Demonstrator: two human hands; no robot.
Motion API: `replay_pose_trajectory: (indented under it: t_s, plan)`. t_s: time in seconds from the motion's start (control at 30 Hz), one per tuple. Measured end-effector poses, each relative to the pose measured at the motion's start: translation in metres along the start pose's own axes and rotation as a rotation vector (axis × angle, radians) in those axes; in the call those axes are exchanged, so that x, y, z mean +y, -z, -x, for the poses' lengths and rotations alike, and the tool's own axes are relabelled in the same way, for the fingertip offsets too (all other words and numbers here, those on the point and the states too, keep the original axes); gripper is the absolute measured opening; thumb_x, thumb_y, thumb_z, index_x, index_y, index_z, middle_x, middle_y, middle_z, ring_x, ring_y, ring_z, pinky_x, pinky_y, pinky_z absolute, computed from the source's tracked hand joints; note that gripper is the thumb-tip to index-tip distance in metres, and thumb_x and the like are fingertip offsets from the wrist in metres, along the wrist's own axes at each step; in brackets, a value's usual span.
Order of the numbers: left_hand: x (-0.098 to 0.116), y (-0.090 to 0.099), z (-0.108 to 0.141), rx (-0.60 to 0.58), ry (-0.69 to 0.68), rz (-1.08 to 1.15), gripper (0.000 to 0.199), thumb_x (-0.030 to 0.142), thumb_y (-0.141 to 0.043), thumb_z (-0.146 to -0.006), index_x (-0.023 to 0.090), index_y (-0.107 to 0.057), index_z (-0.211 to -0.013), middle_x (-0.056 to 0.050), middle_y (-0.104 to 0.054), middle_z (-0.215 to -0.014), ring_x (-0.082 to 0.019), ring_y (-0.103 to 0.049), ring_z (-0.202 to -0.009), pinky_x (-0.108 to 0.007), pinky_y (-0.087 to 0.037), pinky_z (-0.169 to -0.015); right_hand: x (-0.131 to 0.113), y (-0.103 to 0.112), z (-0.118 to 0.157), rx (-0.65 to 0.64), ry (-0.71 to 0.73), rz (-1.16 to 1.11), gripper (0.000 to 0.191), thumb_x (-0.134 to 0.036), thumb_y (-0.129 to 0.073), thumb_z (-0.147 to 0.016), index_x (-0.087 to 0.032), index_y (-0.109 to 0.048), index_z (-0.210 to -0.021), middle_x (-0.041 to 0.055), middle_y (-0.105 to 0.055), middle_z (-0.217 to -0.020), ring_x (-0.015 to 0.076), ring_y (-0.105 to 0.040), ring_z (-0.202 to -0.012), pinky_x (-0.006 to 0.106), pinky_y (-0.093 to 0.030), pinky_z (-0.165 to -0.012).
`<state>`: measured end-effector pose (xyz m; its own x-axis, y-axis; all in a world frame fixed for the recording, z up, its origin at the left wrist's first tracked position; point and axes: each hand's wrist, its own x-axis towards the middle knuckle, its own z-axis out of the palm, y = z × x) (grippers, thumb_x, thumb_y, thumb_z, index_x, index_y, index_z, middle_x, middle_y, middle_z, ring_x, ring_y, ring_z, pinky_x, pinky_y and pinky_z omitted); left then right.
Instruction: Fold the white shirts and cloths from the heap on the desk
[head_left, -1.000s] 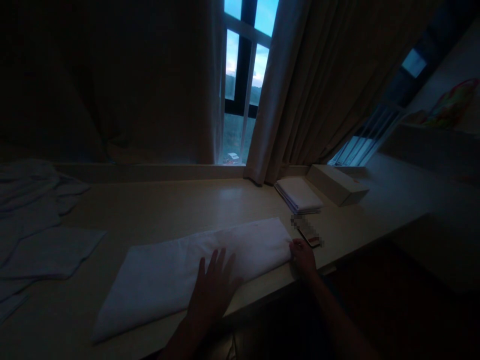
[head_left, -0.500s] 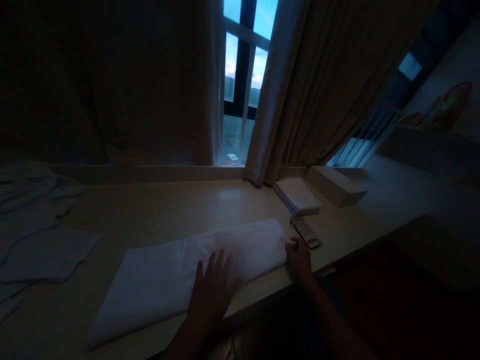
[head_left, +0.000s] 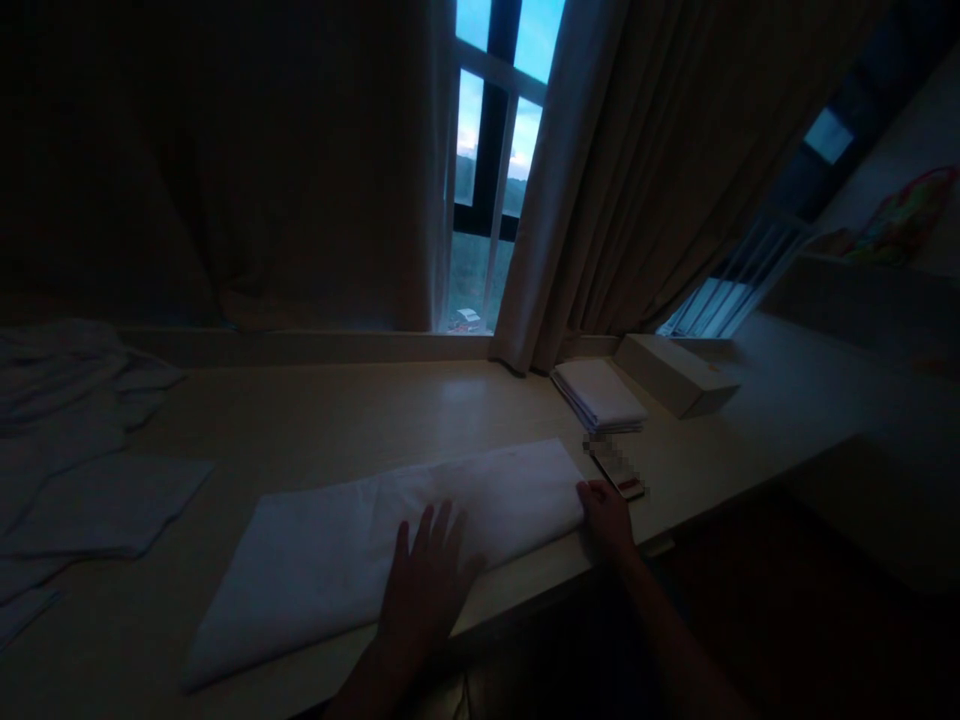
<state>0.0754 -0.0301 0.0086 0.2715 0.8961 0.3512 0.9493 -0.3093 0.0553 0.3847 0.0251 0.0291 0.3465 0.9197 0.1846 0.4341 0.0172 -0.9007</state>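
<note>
A long white cloth (head_left: 322, 560), folded into a strip, lies across the table near its front edge. My left hand (head_left: 427, 575) rests on the cloth's middle with the fingers spread. At the strip's right end, my right hand (head_left: 606, 515) has its thumb and fingers pinched on the cloth's edge. Just beyond that hand is a phone (head_left: 621, 472), partly blurred out. A neatly folded stack of white cloth (head_left: 598, 392) sits behind the phone.
Loose white cloths (head_left: 67, 430) are heaped at the table's left. A closed box (head_left: 675, 375) stands at the back right by the curtain (head_left: 592, 200). The table (head_left: 360, 410) runs along a window; the room is dim.
The view has shifted slightly. My right hand's fingers have straightened a little at the cloth's right end. My left hand stays spread on the cloth, which keeps its shape.
</note>
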Motion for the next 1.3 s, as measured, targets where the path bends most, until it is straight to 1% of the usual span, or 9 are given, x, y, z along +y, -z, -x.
replay_pose_trajectory:
  t_s: [0.17,0.3,0.43,0.57,0.63,0.73,0.97,1.17,1.3]
  plan:
    - [0.003,0.003,-0.001,-0.006,0.041,0.006,0.063,0.056,-0.032,-0.089,0.022,-0.042,-0.142,-0.011,-0.034,-0.152,-0.033,-0.023,-0.142,-0.058,-0.015,-0.113,0.008,-0.009,-0.001,-0.001,0.04,0.215,0.039,-0.053,-0.05,-0.082,-0.016,-0.064,-0.085,0.0074,-0.069,-0.08,0.0212,-0.062,-0.074,0.029,-0.044,-0.067]
    - [0.004,0.001,-0.001,-0.006,0.061,0.008,0.064,0.057,-0.032,-0.089,0.022,-0.041,-0.142,-0.011,-0.033,-0.152,-0.032,-0.022,-0.142,-0.058,-0.014,-0.113,0.012,-0.018,0.002,0.025,0.132,0.513,0.035,-0.042,-0.046,-0.086,-0.016,-0.062,-0.101,0.0096,-0.068,-0.089,0.0222,-0.062,-0.082,0.031,-0.044,-0.073]
    - [0.005,0.0,-0.002,0.001,0.072,0.008,0.067,0.059,-0.032,-0.088,0.021,-0.041,-0.142,-0.011,-0.032,-0.153,-0.033,-0.023,-0.142,-0.058,-0.015,-0.113,0.005,-0.017,0.005,0.13,0.311,0.637,0.043,-0.04,-0.039,-0.092,-0.01,-0.058,-0.117,0.0166,-0.064,-0.11,0.0265,-0.057,-0.105,0.04,-0.04,-0.094]
    - [0.0,0.009,-0.009,-0.005,0.088,0.008,0.067,0.061,-0.03,-0.088,0.023,-0.04,-0.142,-0.011,-0.032,-0.153,-0.033,-0.023,-0.142,-0.058,-0.015,-0.112,-0.003,-0.024,0.019,-0.008,0.534,0.688,0.054,-0.041,-0.034,-0.096,-0.008,-0.044,-0.137,0.0175,-0.042,-0.144,0.0276,-0.031,-0.137,0.046,-0.026,-0.11]
    - [-0.011,0.016,-0.013,-0.007,0.123,-0.01,0.068,0.061,-0.029,-0.088,0.022,-0.04,-0.143,-0.011,-0.031,-0.153,-0.034,-0.02,-0.143,-0.058,-0.013,-0.113,-0.002,-0.031,0.029,-0.125,0.545,0.721,0.061,-0.047,-0.037,-0.095,-0.008,-0.037,-0.143,0.016,-0.029,-0.152,0.0283,-0.021,-0.142,0.048,-0.022,-0.113]
    - [-0.036,0.026,-0.017,-0.032,0.204,-0.055,0.07,0.061,-0.026,-0.088,0.021,-0.036,-0.144,-0.013,-0.028,-0.155,-0.035,-0.016,-0.143,-0.06,-0.013,-0.112,0.002,-0.037,0.04,-0.244,0.474,0.759,0.068,-0.053,-0.038,-0.094,-0.011,-0.033,-0.146,0.0153,-0.027,-0.153,0.03,-0.019,-0.142,0.05,-0.019,-0.114]
    - [-0.091,0.03,-0.013,-0.129,0.379,-0.096,0.075,0.063,-0.018,-0.088,0.019,-0.029,-0.147,-0.018,-0.027,-0.154,-0.04,-0.021,-0.14,-0.065,-0.019,-0.104,0.003,-0.034,0.04,-0.227,0.444,0.805,0.07,-0.056,-0.034,-0.094,-0.013,-0.027,-0.149,0.0117,-0.017,-0.156,0.0299,-0.007,-0.144,0.053,-0.01,-0.115]
    - [-0.106,0.03,-0.019,-0.19,0.474,-0.076,0.076,0.064,-0.019,-0.086,0.021,-0.031,-0.147,-0.016,-0.025,-0.155,-0.039,-0.018,-0.141,-0.065,-0.015,-0.106,0.006,-0.034,0.031,-0.224,0.378,0.788,0.067,-0.055,-0.031,-0.095,-0.01,-0.037,-0.144,0.016,-0.031,-0.151,0.0298,-0.02,-0.142,0.051,-0.013,-0.114]
    - [-0.151,0.035,-0.012,-0.159,0.586,-0.097,0.077,0.065,-0.02,-0.084,0.02,-0.031,-0.146,-0.018,-0.03,-0.152,-0.042,-0.026,-0.136,-0.065,-0.021,-0.101,-0.004,-0.035,-0.01,-0.053,0.274,0.686,0.061,-0.048,-0.036,-0.094,-0.007,-0.042,-0.139,0.0187,-0.045,-0.142,0.0265,-0.039,-0.132,0.04,-0.027,-0.11]
